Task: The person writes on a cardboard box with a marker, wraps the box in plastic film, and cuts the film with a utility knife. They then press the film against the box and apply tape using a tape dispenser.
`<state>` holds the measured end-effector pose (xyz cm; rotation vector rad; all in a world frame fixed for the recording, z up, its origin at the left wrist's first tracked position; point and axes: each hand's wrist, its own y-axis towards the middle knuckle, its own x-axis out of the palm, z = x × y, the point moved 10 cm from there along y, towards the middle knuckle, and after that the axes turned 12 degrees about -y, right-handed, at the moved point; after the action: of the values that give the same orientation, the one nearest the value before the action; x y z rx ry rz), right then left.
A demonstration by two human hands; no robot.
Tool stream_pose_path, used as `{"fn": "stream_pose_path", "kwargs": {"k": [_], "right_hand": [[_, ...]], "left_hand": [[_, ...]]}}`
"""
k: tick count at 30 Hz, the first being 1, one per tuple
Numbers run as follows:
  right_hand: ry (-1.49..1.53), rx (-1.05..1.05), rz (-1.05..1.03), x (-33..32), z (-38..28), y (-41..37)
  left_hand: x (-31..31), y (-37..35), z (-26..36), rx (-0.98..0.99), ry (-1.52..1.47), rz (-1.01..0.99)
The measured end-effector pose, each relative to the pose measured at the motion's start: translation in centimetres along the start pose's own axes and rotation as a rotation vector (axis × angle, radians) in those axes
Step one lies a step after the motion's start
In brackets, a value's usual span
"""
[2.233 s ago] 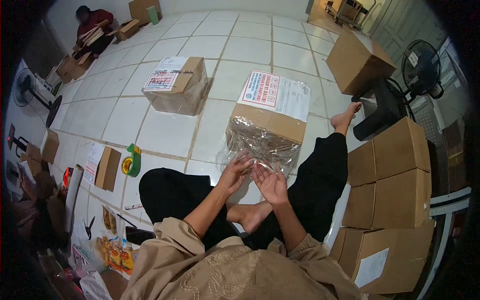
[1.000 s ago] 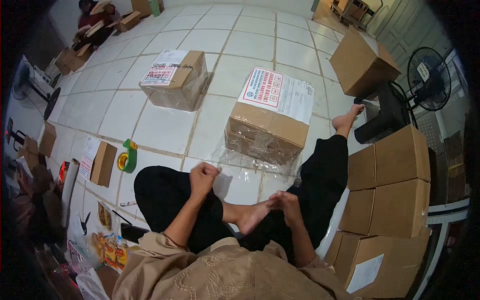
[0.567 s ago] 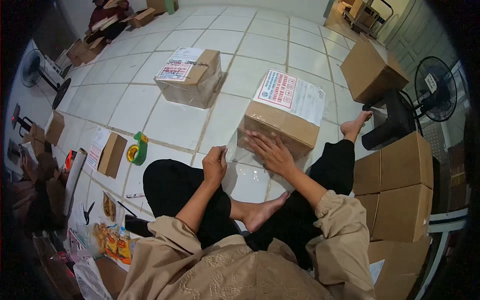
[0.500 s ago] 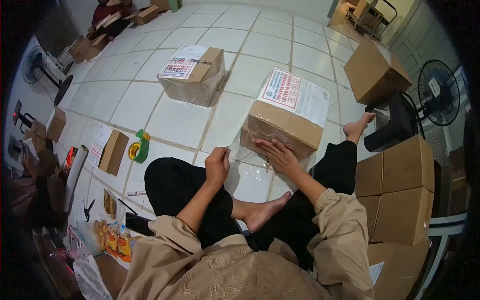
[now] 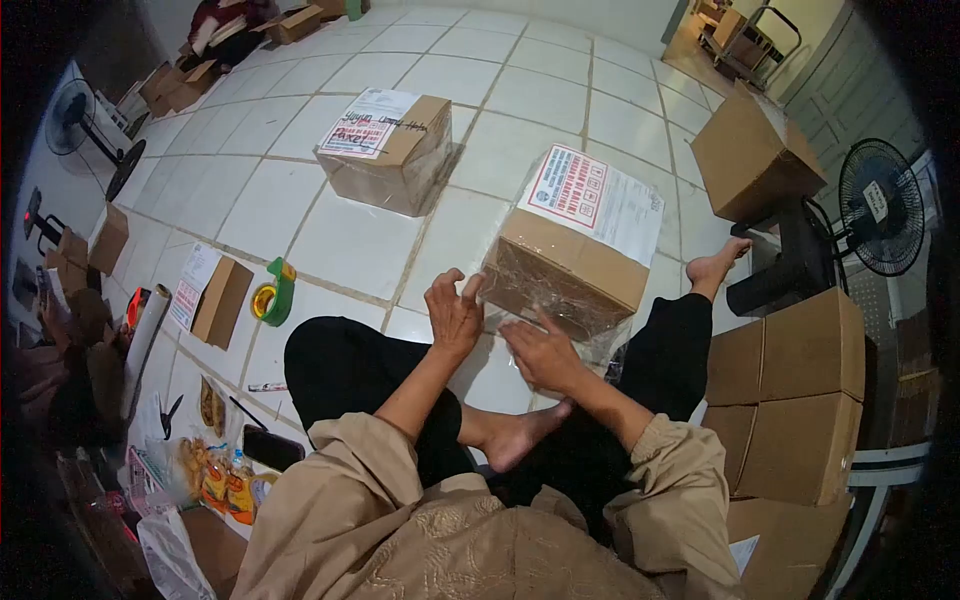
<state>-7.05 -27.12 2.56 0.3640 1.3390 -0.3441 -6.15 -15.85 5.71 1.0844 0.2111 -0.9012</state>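
Note:
A cardboard box [image 5: 570, 262] wrapped in clear plastic wrap [image 5: 535, 280] stands on the tiles between my legs, a red-and-white label [image 5: 590, 195] on its top. My left hand [image 5: 455, 315] is at the box's near left corner, fingers bent and spread, close to the plastic. Low in front of the near face is my right hand [image 5: 545, 355], its fingers stretched leftward and thumb raised beside the loose wrap. Whether the fingertips touch the film is hard to see. Further off sits a second wrapped box [image 5: 385, 165] with a similar label.
On the left lie a green tape dispenser [image 5: 273, 292], a small labelled box [image 5: 222, 310], a marker [image 5: 267, 387], a phone [image 5: 272, 448] and snack packets [image 5: 228, 480]. Cartons [image 5: 790, 395] and a black fan [image 5: 880, 207] stand on the right. Another person [image 5: 225, 30] sits far back.
My right hand has come off the box's front face and moved down and left. My left hand has risen toward the corner, its closed fingers now spread.

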Motion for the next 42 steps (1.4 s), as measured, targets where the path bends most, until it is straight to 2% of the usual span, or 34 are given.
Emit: {"fn": "stream_pose_path", "kwargs": {"k": [1, 2, 3, 5, 7, 9, 10, 15, 18, 23, 26, 28, 30, 32, 34, 35, 37, 38, 40, 42], "right_hand": [[0.157, -0.034, 0.029, -0.7, -0.6, -0.1], [-0.038, -0.058, 0.237, -3.0, -0.7, -0.1], [-0.035, -0.056, 0.233, -4.1, -0.3, 0.5], [-0.364, 0.022, 0.401, -8.1, 1.0, 1.7], [-0.456, 0.064, 0.335, -6.9, 2.6, 2.8], [-0.856, 0.104, 0.313, -5.6, 3.4, 3.3], [-0.969, 0.101, 0.237, -4.7, 3.6, 3.3], [-0.990, 0.077, 0.247, -3.8, 3.6, 2.9], [-1.017, 0.071, 0.250, -3.5, 3.6, 2.9], [-1.054, 0.053, 0.221, -2.7, 3.4, 2.8], [-1.008, 0.061, 0.209, -2.1, 3.7, 2.9], [-1.077, 0.069, 0.203, -1.8, 3.6, 3.0], [-1.038, 0.068, 0.226, -2.1, 3.2, 2.9], [-1.014, 0.076, 0.249, -2.8, 3.0, 2.4], [-0.469, 0.059, 0.009, -1.8, 2.6, 1.1], [-0.475, 0.052, 0.012, -2.6, 2.3, -0.1], [0.211, 0.193, 0.020, -4.5, 4.0, -3.0], [0.188, 0.130, 0.418, -9.3, 4.7, -3.6], [0.140, 0.082, 0.366, -13.0, 4.6, -0.3], [0.079, 0.039, 0.340, -13.5, 5.1, 2.3]], "left_hand": [[0.0, 0.0, -0.4, 0.022, 0.008, 0.034], [-0.1, -0.3, -0.9, 0.034, -0.004, 0.064], [0.1, -0.4, -1.2, 0.032, -0.007, 0.060], [-0.4, -0.6, -1.9, 0.038, -0.061, 0.115], [-2.1, 0.4, -0.6, 0.104, -0.063, 0.168], [-3.1, 0.6, -0.7, 0.071, -0.162, 0.180], [-3.6, 0.6, -0.6, 0.072, -0.160, 0.182], [-3.7, -0.6, -0.1, 0.037, -0.166, 0.048], [-4.3, -1.1, 0.7, -0.024, -0.170, 0.010], [-6.2, -1.0, 3.3, -0.007, -0.082, -0.039], [-4.4, -1.1, 4.5, -0.083, -0.207, -0.149], [-2.9, -0.6, 5.9, -0.096, -0.265, -0.144], [-1.2, -0.5, 6.8, -0.123, -0.291, -0.178], [-0.1, -0.3, 6.5, -0.177, -0.445, -0.084], [0.5, -0.3, 6.5, -0.205, -0.506, -0.042], [0.6, -0.4, 6.1, -0.246, -0.565, 0.000], [1.8, -0.5, 5.8, -0.300, -0.614, -0.002], [2.5, -0.4, 5.9, -0.315, -0.616, 0.004], [3.8, -0.1, 6.2, -0.313, -0.651, 0.035], [5.3, -0.2, 6.5, -0.361, -0.746, 0.054]]}}
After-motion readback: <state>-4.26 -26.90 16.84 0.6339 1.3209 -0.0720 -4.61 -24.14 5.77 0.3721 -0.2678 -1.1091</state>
